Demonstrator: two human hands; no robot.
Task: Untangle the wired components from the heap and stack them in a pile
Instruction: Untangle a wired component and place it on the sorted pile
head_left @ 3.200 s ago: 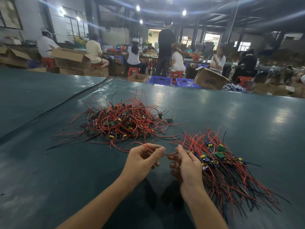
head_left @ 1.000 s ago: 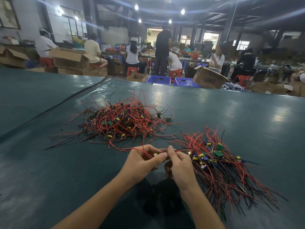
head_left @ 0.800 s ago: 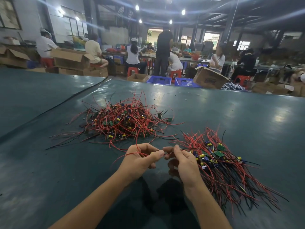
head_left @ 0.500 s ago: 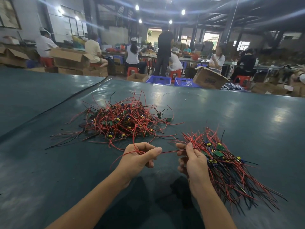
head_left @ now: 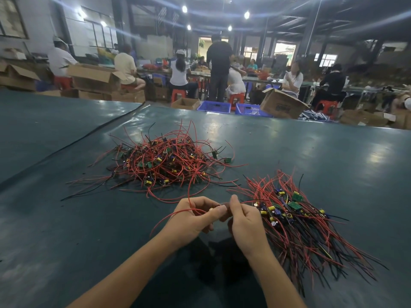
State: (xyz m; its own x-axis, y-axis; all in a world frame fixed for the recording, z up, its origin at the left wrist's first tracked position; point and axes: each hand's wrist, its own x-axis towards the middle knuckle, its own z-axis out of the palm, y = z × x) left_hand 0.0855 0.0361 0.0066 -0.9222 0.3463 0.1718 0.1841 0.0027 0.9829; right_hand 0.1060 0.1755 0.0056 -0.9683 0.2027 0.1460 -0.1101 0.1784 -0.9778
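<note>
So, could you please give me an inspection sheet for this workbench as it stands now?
Surface: dark green table cover, glossy, with a fold line on the left.
Job's things: tangled heap at centre; sorted pile to its right, leads fanned towards the person.
Clutter: nothing seen.
Grippers: left hand and right hand both pinch one wired component between the two groups.
Cables: red and black leads; one red lead loops out from the left hand.
Surroundings: seated workers, cardboard boxes, blue crates beyond the table.
</note>
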